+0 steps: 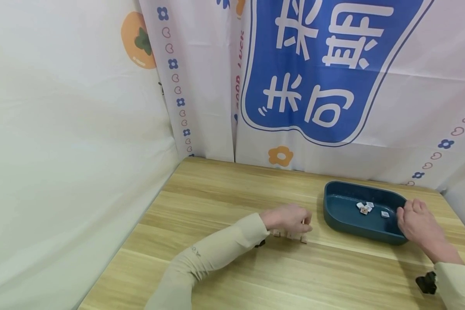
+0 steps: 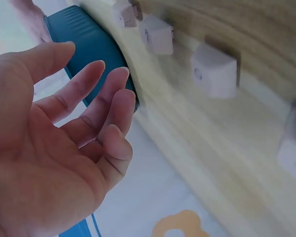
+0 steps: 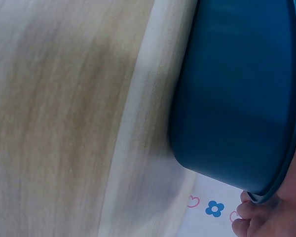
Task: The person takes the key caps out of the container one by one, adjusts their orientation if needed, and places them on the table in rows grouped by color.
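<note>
My left hand (image 1: pixel 288 218) hovers just above a row of small white keycaps (image 1: pixel 303 239) on the wooden table. In the left wrist view the fingers of this hand (image 2: pixel 74 118) are loosely bent, with nothing between them. Several keycaps (image 2: pixel 214 71) stand apart in a line beside it, with blurred dark marks on their sides. My right hand (image 1: pixel 422 224) grips the right end of a dark teal plastic basin (image 1: pixel 366 232). The right wrist view shows its fingers (image 3: pixel 254 217) bent at the rim of the basin (image 3: pixel 232 98). Several more keycaps (image 1: pixel 364 210) lie inside the basin.
The wood-grain table (image 1: pixel 217 189) meets a white printed curtain (image 1: pixel 213 86) at the back. A plain white cloth (image 1: pixel 69 150) hangs along the left side. Dark wrist devices (image 1: pixel 426 283) show below the forearms.
</note>
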Action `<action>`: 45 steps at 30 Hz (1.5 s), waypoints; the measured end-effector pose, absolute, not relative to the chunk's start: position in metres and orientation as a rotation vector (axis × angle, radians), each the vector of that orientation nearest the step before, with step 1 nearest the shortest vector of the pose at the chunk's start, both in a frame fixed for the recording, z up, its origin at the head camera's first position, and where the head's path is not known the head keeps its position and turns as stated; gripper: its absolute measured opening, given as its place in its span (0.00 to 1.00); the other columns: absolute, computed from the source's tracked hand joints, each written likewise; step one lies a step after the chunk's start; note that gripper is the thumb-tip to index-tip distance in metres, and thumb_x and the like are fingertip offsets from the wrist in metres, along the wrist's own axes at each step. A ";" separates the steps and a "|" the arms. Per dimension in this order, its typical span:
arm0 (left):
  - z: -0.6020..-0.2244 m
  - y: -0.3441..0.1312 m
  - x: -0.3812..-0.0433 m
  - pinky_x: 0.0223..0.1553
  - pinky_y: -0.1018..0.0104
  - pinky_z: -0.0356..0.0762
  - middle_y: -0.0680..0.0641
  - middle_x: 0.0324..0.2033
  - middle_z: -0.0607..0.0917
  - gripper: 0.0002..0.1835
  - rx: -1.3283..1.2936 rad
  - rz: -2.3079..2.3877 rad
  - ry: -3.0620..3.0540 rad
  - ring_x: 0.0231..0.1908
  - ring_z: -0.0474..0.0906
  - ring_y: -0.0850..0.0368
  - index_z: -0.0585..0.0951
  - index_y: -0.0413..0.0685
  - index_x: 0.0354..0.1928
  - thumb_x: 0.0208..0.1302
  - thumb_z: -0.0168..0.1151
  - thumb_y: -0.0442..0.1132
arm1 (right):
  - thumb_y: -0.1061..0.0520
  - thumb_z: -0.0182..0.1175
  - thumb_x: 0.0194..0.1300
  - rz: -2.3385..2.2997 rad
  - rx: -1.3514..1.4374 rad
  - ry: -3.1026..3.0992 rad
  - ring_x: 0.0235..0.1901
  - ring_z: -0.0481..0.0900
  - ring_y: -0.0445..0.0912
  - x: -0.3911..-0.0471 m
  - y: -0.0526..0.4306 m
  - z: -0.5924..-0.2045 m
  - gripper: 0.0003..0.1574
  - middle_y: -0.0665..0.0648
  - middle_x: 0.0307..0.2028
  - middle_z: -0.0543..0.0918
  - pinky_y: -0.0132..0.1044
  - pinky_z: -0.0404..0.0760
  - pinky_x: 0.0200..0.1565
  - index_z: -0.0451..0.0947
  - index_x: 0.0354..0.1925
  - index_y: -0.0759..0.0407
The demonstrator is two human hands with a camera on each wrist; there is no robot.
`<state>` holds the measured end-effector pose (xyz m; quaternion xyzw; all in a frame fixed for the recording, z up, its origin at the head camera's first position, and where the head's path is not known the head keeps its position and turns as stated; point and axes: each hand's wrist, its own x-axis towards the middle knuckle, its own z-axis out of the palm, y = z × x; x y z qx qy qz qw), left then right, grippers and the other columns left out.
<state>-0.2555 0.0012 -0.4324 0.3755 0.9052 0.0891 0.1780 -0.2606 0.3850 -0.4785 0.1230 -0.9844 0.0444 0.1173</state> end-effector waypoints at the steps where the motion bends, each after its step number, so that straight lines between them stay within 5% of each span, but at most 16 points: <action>1: -0.431 0.002 -0.257 0.30 0.76 0.72 0.59 0.33 0.81 0.10 1.085 0.251 2.564 0.25 0.74 0.67 0.79 0.55 0.42 0.74 0.52 0.49 | 0.61 0.37 0.76 0.137 0.354 -2.889 0.56 0.56 0.77 -0.261 0.385 -0.478 0.28 0.90 0.54 0.59 0.65 0.46 0.70 0.55 0.53 0.92; 13: -0.419 0.017 -0.266 0.23 0.77 0.58 0.58 0.20 0.70 0.12 1.259 0.314 2.562 0.18 0.59 0.68 0.73 0.54 0.30 0.75 0.48 0.42 | 0.62 0.40 0.75 0.096 0.395 -2.882 0.55 0.57 0.78 -0.260 0.385 -0.475 0.28 0.91 0.54 0.59 0.69 0.53 0.65 0.55 0.54 0.93; 25: -0.415 0.049 -0.269 0.31 0.81 0.68 0.61 0.31 0.78 0.08 1.312 0.482 2.573 0.26 0.71 0.70 0.77 0.58 0.41 0.76 0.48 0.46 | 0.64 0.43 0.72 0.014 0.446 -2.835 0.54 0.60 0.77 -0.260 0.384 -0.475 0.26 0.91 0.52 0.62 0.68 0.55 0.66 0.57 0.52 0.93; 38: -0.416 0.086 -0.268 0.33 0.83 0.66 0.62 0.33 0.77 0.05 1.305 0.616 2.638 0.30 0.70 0.72 0.76 0.58 0.44 0.75 0.50 0.43 | 0.61 0.39 0.74 0.076 0.369 -2.887 0.54 0.59 0.76 -0.260 0.385 -0.475 0.28 0.89 0.52 0.61 0.68 0.57 0.64 0.56 0.53 0.92; 45: -0.424 0.104 -0.271 0.40 0.88 0.67 0.64 0.47 0.82 0.11 1.237 0.701 2.670 0.38 0.73 0.77 0.77 0.58 0.54 0.73 0.52 0.43 | 0.59 0.38 0.76 0.118 0.333 -2.911 0.56 0.57 0.77 -0.261 0.384 -0.475 0.31 0.90 0.55 0.59 0.69 0.55 0.65 0.55 0.55 0.93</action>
